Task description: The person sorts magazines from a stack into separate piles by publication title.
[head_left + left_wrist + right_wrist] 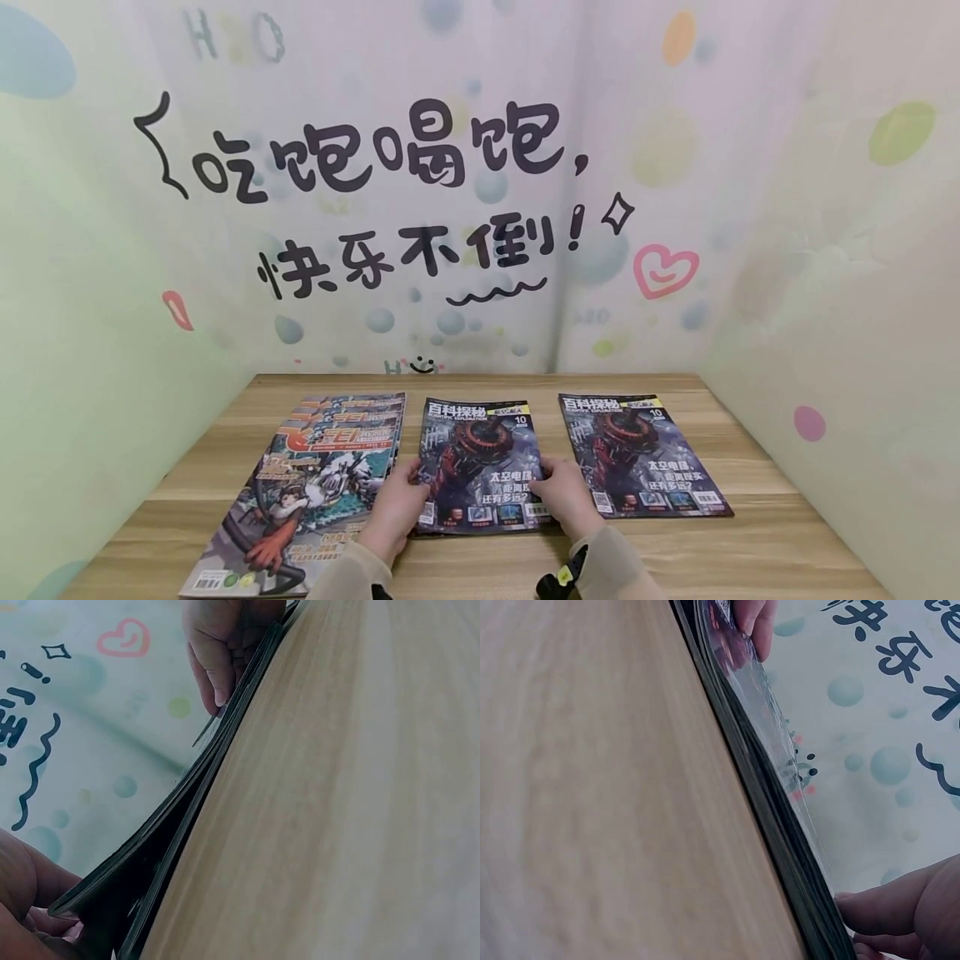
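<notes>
In the head view, a dark magazine (480, 467) with a red machine on its cover lies at the middle of the table. My left hand (401, 504) pinches its left edge, and my right hand (568, 498) pinches its right edge, thumb on top. The left wrist view shows the left hand (30, 907) lifting the upper magazine's corner (82, 896), with a dark gap above another magazine beneath. From the right wrist, the layered page edges (772, 802) run along the wood near the right hand's thumb (877, 904).
Several overlapping magazines (300, 517) with orange titles lie to the left, close by the left hand. Another magazine (645, 458) with the same dark cover lies at the right. The wooden table (757, 550) ends at a printed curtain (480, 333) behind.
</notes>
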`<action>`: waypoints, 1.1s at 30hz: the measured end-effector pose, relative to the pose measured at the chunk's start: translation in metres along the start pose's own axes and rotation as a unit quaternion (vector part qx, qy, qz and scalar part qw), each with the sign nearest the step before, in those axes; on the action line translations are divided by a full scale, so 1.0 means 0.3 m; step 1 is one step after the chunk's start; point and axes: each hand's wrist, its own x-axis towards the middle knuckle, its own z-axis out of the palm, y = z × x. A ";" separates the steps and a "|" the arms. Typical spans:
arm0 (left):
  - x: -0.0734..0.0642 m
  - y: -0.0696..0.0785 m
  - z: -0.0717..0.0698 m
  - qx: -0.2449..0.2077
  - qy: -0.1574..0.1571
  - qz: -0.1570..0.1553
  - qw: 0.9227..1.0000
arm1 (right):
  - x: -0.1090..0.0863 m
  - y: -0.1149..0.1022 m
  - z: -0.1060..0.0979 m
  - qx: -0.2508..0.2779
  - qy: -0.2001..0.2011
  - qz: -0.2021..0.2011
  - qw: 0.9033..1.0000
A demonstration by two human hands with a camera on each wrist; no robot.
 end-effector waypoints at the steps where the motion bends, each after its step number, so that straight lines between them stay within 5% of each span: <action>1: 0.000 0.000 0.000 0.000 -0.001 0.001 1.000 | 0.000 0.000 0.000 0.000 0.000 0.000 1.000; 12: 0.004 -0.009 0.021 -0.097 -0.036 -0.010 0.995 | 0.005 0.003 0.002 0.013 0.002 0.011 1.000; 22: -0.002 -0.020 0.007 -0.217 -0.083 -0.028 0.972 | 0.003 0.003 -0.001 0.051 0.010 0.046 0.998; 33: 0.003 -0.006 0.002 -0.226 -0.085 -0.067 0.968 | 0.006 -0.001 -0.002 0.101 0.021 0.086 0.991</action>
